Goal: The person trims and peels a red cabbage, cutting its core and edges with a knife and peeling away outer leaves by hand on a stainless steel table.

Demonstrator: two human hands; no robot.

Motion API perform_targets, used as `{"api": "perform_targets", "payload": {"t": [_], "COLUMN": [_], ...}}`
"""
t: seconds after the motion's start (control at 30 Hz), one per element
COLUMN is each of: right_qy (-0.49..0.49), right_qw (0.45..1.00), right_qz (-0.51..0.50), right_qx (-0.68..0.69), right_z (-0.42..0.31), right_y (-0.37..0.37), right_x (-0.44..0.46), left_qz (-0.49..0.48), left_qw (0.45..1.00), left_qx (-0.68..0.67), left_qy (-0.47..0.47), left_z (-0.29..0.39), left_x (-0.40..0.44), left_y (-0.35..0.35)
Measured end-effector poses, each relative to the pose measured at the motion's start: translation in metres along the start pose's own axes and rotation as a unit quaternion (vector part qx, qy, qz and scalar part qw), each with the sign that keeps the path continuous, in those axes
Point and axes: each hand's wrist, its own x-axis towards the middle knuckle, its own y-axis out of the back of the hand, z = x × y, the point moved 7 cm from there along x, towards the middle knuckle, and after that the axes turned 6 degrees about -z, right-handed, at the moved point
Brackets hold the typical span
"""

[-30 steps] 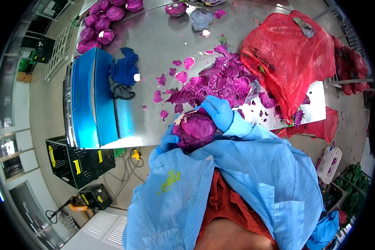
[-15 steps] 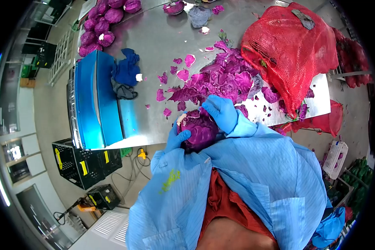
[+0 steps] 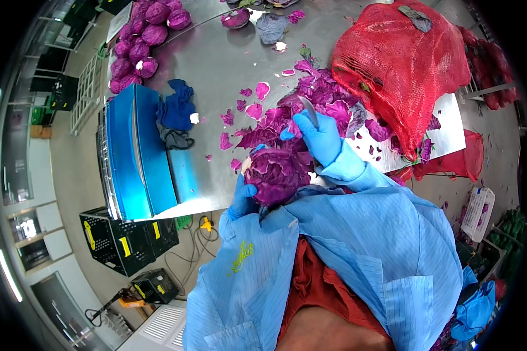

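A red cabbage (image 3: 277,178) rests in my left hand (image 3: 243,196), whose gloved fingers wrap its left side near the table's front edge. My right hand (image 3: 322,140), also in a blue glove, is raised just beyond the cabbage on its right. It is closed around a knife, its blade (image 3: 308,110) pointing up and away from me; the handle is hidden in the fingers. Past both hands spreads a heap of torn purple cabbage leaves (image 3: 272,120) on the metal table (image 3: 216,70).
A red mesh sack (image 3: 401,70) lies at the right. Several whole red cabbages (image 3: 154,34) are piled at the far left. A blue box (image 3: 140,152) with a dark blue cloth (image 3: 177,105) beside it stands left. Black crates (image 3: 123,243) sit on the floor below.
My right hand has lifted off the cabbage and moved away from me, and the knife blade now shows. The cabbage has turned slightly in my left hand.
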Motion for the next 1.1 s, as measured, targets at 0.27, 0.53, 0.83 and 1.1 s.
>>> {"api": "perform_targets", "payload": {"t": [0.27,0.53,0.83,1.1], "right_qy": [-0.076,0.071,0.089,0.005], "right_qw": [0.966,0.928,0.916,0.983], "right_qz": [-0.177,-0.248,-0.164,-0.068], "right_qx": [-0.172,-0.27,-0.355,-0.173], "right_z": [-0.027,-0.037,-0.009,0.013], "right_y": [-0.011,-0.053,-0.043,0.012], "right_x": [0.0,-0.031,-0.042,0.002], "left_qz": [0.0,-0.007,-0.005,-0.008], "left_qw": [1.0,1.0,1.0,0.999], "left_qx": [0.008,0.022,0.022,0.038], "left_qy": [0.019,0.013,0.021,0.009], "left_z": [-0.002,0.0,-0.004,0.004], "left_x": [-0.009,-0.004,-0.005,-0.004], "left_y": [0.011,0.009,0.013,0.011]}}
